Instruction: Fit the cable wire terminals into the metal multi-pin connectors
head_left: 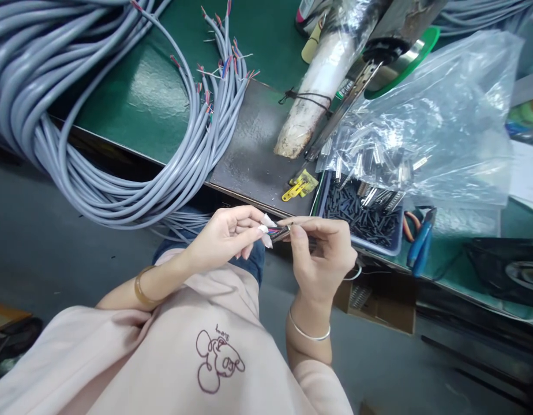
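Observation:
My left hand (225,235) and my right hand (321,253) meet in front of the bench edge, both pinched shut. Between their fingertips sits a small metal connector with coloured wire ends (278,232). The left fingers pinch the thin coloured wires on the left side. The right thumb and forefinger grip the metal connector body. A gold bangle is on my left wrist and a silver one on my right.
A big coil of grey cables (54,104) lies on the green bench (132,98), stripped ends (223,63) pointing up. A blue tray of black sleeves (357,216), a clear bag of metal parts (422,121), blue-handled cutters (420,239), a yellow clip (299,185) and a wrapped tool (322,86) lie right.

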The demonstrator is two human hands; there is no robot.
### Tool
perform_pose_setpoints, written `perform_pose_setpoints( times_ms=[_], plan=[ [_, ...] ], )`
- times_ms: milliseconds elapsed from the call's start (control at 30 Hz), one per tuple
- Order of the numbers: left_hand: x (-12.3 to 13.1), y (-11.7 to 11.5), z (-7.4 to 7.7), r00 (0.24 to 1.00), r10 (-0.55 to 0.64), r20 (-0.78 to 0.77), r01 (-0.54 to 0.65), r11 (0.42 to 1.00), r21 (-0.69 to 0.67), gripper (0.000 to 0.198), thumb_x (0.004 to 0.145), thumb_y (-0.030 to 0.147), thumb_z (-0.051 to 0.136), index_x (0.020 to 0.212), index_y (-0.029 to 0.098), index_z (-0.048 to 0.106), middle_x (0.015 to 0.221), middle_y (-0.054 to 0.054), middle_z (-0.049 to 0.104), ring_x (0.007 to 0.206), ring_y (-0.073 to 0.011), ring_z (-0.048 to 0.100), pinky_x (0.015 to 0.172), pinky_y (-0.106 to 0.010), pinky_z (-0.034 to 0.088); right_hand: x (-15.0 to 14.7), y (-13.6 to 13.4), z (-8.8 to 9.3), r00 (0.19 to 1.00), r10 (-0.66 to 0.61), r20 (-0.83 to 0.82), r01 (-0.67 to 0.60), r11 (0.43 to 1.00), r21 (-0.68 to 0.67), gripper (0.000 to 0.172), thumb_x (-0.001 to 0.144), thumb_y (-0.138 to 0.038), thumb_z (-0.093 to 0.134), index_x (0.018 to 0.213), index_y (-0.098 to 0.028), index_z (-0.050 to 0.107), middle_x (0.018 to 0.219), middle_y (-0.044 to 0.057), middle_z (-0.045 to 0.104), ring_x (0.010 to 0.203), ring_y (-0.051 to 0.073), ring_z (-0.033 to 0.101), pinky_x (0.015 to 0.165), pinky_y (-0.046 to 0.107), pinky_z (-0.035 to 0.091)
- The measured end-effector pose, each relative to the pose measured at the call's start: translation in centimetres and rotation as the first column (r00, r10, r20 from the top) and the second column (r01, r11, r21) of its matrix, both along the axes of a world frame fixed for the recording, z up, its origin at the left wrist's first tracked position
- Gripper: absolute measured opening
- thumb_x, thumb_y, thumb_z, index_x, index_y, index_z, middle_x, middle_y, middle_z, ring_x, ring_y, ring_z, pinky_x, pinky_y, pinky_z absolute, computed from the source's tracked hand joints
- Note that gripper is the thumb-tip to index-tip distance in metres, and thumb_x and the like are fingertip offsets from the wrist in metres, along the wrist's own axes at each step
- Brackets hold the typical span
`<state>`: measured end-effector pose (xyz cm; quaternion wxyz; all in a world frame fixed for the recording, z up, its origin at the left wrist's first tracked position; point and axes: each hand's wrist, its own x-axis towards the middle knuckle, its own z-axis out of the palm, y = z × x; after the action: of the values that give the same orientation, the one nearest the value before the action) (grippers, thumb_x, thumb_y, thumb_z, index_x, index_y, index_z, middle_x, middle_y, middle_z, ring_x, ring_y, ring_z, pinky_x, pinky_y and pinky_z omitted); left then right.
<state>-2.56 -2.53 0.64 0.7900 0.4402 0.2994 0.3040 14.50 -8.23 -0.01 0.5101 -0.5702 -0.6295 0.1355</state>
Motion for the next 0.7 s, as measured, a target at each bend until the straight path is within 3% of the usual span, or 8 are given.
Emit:
perform_pose_setpoints(
  times_ms=[200, 400, 700],
  plan=[
    [-0.6, -0.3, -0.4, 0.997, 0.059, -0.044, -0.056, 0.996, 0.073, 0.026, 0.079, 0.022, 0.073, 0.102, 0.013, 0.064, 0.077, 0.001, 0.065, 0.057, -0.0048, 0.057, 0.054, -0.015, 0.052, -0.4, 0.2, -0.5, 0.997, -0.067, -0.026, 0.069, 0.993, 0.093, 0.013, 0.091, -0.012, 0.067, 0.095, -0.022, 0.06, 0.091, -0.001, 0.077, 0.076, 0.012, 0.075, 0.059, 0.021, 0.062],
    [-0.9, -0.4, -1.1, 0.985, 0.096, -0.145, -0.072, 0.984, 0.164, 0.012, 0.079, 0.021, 0.07, 0.088, 0.013, 0.068, 0.074, -0.002, 0.068, 0.06, -0.0081, 0.06, 0.057, -0.019, 0.055, -0.7, 0.5, -0.9, 0.993, -0.117, -0.032, 0.121, 0.975, 0.184, 0.013, 0.09, -0.01, 0.067, 0.096, -0.021, 0.061, 0.092, 0.001, 0.077, 0.085, 0.015, 0.077, 0.062, 0.026, 0.066],
    [-0.9, -0.4, -1.2, 0.967, 0.181, -0.179, -0.119, 0.943, 0.312, 0.011, 0.082, 0.023, 0.069, 0.083, 0.013, 0.072, 0.073, -0.003, 0.07, 0.063, -0.0096, 0.061, 0.059, -0.019, 0.052, 0.1, 0.8, -0.7, 0.931, -0.155, 0.331, 0.037, 0.941, 0.335, 0.019, 0.084, -0.007, 0.075, 0.092, -0.021, 0.064, 0.09, 0.001, 0.081, 0.079, 0.014, 0.078, 0.069, 0.023, 0.062]
  ],
)
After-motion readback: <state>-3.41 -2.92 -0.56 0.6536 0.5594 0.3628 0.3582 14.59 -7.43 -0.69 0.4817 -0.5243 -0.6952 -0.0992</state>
